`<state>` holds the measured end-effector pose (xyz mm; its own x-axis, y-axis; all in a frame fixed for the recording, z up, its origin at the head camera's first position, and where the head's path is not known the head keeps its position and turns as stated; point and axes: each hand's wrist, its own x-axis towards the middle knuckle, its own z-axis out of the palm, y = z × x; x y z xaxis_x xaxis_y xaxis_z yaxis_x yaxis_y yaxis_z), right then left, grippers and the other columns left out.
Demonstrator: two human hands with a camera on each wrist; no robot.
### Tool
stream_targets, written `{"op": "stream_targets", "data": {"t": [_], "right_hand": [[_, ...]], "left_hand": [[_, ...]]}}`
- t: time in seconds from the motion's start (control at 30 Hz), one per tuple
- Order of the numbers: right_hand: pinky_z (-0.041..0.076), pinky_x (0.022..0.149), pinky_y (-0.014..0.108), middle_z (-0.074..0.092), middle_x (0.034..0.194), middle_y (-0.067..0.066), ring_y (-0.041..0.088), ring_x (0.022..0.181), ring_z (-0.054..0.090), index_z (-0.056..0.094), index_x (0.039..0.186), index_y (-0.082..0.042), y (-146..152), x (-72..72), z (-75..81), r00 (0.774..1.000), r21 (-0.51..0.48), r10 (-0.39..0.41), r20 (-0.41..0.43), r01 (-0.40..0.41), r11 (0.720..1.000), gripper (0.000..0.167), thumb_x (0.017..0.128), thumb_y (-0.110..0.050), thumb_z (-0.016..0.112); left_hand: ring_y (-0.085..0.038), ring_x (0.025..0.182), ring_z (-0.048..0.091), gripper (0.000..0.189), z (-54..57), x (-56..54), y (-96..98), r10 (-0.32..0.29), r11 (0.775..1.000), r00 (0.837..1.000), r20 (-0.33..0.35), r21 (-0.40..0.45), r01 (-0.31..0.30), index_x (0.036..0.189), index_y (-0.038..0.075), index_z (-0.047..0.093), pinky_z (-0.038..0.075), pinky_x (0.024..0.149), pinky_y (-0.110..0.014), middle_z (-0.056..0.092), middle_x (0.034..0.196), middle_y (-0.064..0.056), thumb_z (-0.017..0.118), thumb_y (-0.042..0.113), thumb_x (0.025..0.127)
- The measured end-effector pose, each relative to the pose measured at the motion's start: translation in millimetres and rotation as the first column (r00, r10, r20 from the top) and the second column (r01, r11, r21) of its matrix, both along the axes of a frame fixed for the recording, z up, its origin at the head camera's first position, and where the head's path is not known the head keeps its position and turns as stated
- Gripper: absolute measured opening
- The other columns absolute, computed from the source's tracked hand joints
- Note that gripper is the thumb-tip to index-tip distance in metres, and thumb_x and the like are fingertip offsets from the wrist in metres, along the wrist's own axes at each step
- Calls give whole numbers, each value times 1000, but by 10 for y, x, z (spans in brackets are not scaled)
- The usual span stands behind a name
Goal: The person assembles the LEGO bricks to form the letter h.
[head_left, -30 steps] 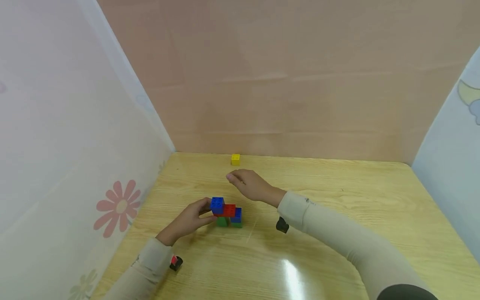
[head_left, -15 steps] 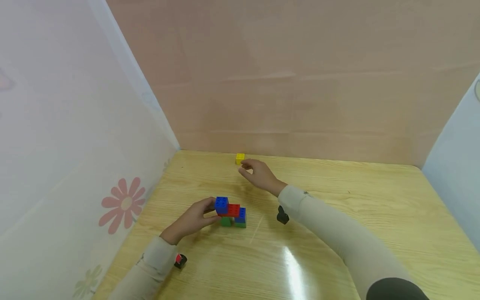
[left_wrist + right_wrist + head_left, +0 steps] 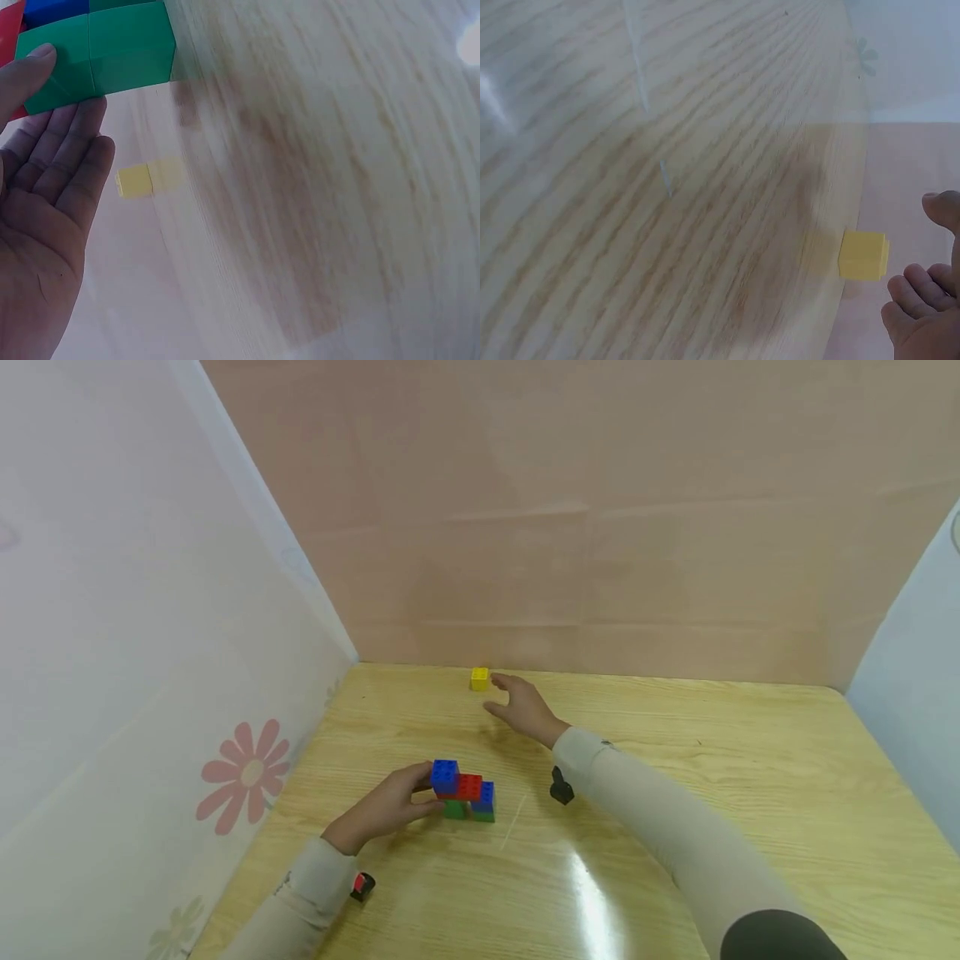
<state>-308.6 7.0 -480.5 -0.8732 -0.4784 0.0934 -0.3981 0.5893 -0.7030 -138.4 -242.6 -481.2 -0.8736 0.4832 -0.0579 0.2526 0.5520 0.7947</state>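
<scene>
My left hand (image 3: pixel 385 808) pinches a small stack of toy building bricks between thumb and fingers at the stack's left side. On top sits a blue brick (image 3: pixel 445 775), over a red brick (image 3: pixel 469 787); another blue brick (image 3: pixel 483 795) and green bricks (image 3: pixel 94 56) are below. In the left wrist view the thumb lies against the green part. Farther back, my right hand (image 3: pixel 522 706) reaches out with thumb and fingers spread and nothing between them. A yellow brick (image 3: pixel 480 679) rests just beyond its fingertips, near the table's back edge; it also shows beside the fingers in the right wrist view.
The wooden table (image 3: pixel 675 793) meets a brown back panel (image 3: pixel 600 593). A pale wall (image 3: pixel 150 652) with flower prints borders the left, another pale wall (image 3: pixel 915 652) the right. Small black wrist cameras (image 3: pixel 561 787) hang under the sleeves.
My right hand has moved away from me and slightly right, up to the yellow brick, and its fingers have spread. The left hand keeps its grip on the stack; the head view has shifted slightly.
</scene>
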Motion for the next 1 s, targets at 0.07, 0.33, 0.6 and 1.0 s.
{"op": "stream_targets", "data": {"t": [0.07, 0.33, 0.6, 1.0], "right_hand": [[41, 106, 45, 48, 144, 11, 30, 129, 47, 37, 149, -6, -1, -22, -13, 1000, 4, -4, -2, 4, 1000, 66, 95, -32, 65], [41, 106, 46, 42, 148, 15, 32, 133, 43, 28, 152, -4, 2, -103, -5, 998, -49, -43, 42, 45, 998, 74, 95, -32, 66], [34, 111, 46, 33, 154, 13, 31, 141, 31, 25, 154, -5, -73, -100, -57, 987, -131, -87, 135, 104, 986, 78, 93, -31, 68], [33, 112, 45, 34, 154, 13, 32, 130, 46, 28, 153, -5, -110, -104, -69, 987, -96, -111, 117, 122, 988, 75, 94, -30, 67]], "left_hand": [[-16, 121, 56, 39, -1, 5, -5, -6, 1000, 1000, -7, -10, 6, 129, 26, 52, 47, 100, -33, 59, 124, 10, 67, 32, 94], [-17, 120, 57, 42, 14, 25, 8, -19, 1000, 1000, -19, -9, 18, 130, 26, 52, 48, 99, -34, 60, 125, 10, 68, 34, 93], [-17, 118, 58, 42, 5, 91, -4, -13, 1000, 1000, -6, 0, 13, 131, 26, 52, 49, 98, -35, 60, 125, 9, 68, 30, 93], [-13, 114, 58, 42, 35, 137, 54, -30, 999, 999, 38, 38, 28, 131, 29, 52, 52, 92, -29, 59, 123, 11, 69, 25, 93]]}}
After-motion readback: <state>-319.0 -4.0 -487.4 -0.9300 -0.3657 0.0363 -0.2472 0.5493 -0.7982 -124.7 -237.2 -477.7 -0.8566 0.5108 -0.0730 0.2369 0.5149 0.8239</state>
